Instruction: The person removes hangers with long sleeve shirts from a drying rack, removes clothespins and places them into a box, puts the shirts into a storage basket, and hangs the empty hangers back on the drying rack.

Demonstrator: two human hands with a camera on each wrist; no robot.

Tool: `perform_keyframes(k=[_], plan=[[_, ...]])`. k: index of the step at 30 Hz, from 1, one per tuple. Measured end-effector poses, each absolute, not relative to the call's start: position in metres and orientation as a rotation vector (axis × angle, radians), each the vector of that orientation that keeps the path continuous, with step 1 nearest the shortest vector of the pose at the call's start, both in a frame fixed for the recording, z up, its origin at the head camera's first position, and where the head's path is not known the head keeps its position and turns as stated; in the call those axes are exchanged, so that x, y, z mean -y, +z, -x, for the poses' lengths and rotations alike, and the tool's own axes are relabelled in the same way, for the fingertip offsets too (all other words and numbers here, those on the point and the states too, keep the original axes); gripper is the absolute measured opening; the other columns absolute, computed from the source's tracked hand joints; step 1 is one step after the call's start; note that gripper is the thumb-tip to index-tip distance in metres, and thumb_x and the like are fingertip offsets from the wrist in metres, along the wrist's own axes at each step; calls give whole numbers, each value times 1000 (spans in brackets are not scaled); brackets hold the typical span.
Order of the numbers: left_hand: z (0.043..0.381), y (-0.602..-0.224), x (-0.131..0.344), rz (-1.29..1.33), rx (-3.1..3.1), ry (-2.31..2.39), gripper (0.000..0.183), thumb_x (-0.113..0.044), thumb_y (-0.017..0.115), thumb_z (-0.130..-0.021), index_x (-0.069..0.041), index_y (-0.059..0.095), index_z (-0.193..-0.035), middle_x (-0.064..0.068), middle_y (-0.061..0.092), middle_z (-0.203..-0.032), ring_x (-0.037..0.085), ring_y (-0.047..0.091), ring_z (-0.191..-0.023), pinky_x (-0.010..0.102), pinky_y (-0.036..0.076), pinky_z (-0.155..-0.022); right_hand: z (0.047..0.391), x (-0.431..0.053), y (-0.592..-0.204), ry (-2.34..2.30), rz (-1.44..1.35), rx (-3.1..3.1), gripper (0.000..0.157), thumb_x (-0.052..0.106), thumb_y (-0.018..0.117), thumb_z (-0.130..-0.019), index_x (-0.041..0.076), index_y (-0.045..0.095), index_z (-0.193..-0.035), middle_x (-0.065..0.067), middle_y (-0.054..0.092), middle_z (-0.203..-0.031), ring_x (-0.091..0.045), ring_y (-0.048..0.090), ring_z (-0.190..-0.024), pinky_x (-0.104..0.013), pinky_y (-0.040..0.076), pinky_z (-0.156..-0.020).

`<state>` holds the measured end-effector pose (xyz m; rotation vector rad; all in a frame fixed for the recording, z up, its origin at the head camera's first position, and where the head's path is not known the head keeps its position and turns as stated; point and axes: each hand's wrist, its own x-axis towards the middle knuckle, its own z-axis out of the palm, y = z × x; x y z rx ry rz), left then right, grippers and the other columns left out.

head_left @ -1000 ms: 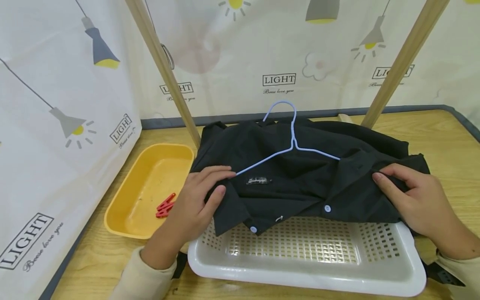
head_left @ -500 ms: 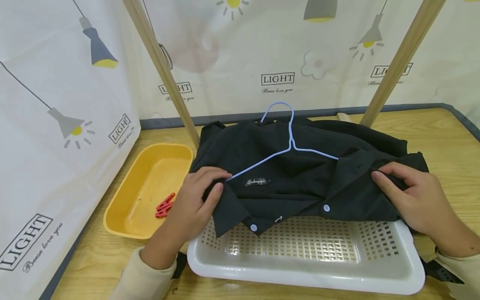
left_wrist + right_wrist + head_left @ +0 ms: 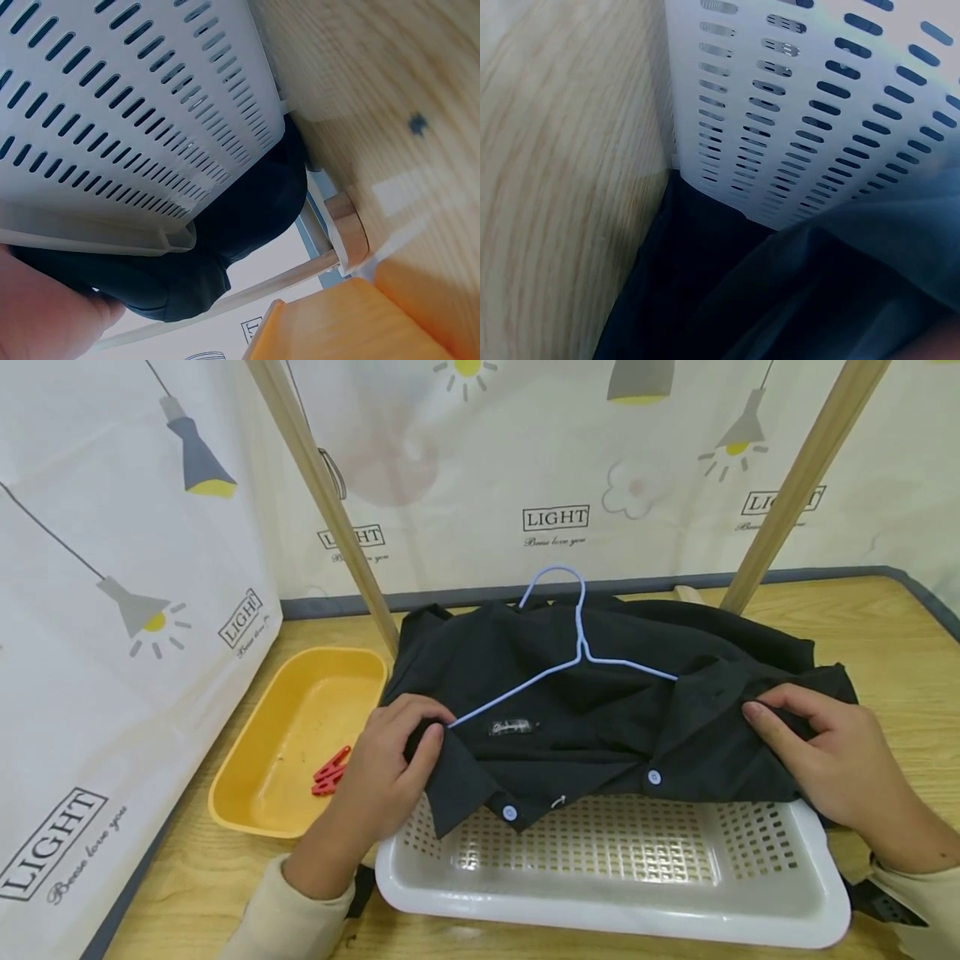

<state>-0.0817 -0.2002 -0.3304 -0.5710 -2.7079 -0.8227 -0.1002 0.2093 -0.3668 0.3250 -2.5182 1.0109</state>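
Observation:
A black button-up shirt (image 3: 600,727) lies spread over the back of a white slotted basket (image 3: 622,914). On it rests a light-blue wire hanger (image 3: 581,647), hook toward the back wall. The hanger's right arm goes under the shirt's right front; its left arm runs to the fingers of my left hand (image 3: 390,768). That hand pinches the shirt's left front edge right at the hanger's end. My right hand (image 3: 836,760) pinches the shirt's right front between thumb and fingers. In the left wrist view, black cloth (image 3: 180,281) hangs beside part of my left hand.
At the left stands a yellow tub (image 3: 292,727) with red clothespins (image 3: 330,772) in it. Two wooden poles (image 3: 330,502) rise behind the shirt, one on each side. A patterned cloth backdrop (image 3: 480,468) borders the wooden table (image 3: 900,643) at the back and left.
The hanger's left arm has slipped a little further toward my left hand, its hook shifting slightly left. The shirt's left front flap has moved slightly. My right hand keeps its grip in place.

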Motion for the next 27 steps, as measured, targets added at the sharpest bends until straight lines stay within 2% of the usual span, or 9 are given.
perform_keyframes(k=[5, 14, 20, 27], plan=[[83, -330, 200, 548, 2717, -833, 19, -31, 43, -96, -23, 57, -105, -9, 57, -107, 11, 48, -102, 35, 38, -92, 101, -209, -367, 1008, -335, 2506, 7, 15, 64, -84, 9, 65, -83, 22, 53, -70, 9, 41, -63, -10, 33, -59], [83, -332, 200, 534, 2719, -857, 19, -31, 43, -96, -22, 57, -103, -9, 56, -106, 10, 49, -101, 35, 38, -91, 100, -210, -368, 1010, -324, 2508, 5, 15, 65, -84, 10, 65, -83, 22, 53, -69, 9, 41, -62, -10, 33, -58], [82, -332, 199, 524, 2722, -872, 16, -30, 44, -95, -22, 57, -101, -9, 57, -103, 9, 49, -98, 34, 38, -91, 100, -211, -369, 1028, -300, 2537, 5, 16, 65, -84, 11, 65, -84, 17, 54, -66, 7, 41, -61, -11, 32, -55], [82, -332, 200, 510, 2696, -906, 15, -28, 45, -95, -22, 57, -99, -9, 56, -101, 10, 49, -96, 33, 40, -87, 100, -211, -369, 1027, -326, 2516, 5, 15, 65, -84, 10, 65, -84, 20, 53, -67, 8, 40, -62, -11, 32, -57]])
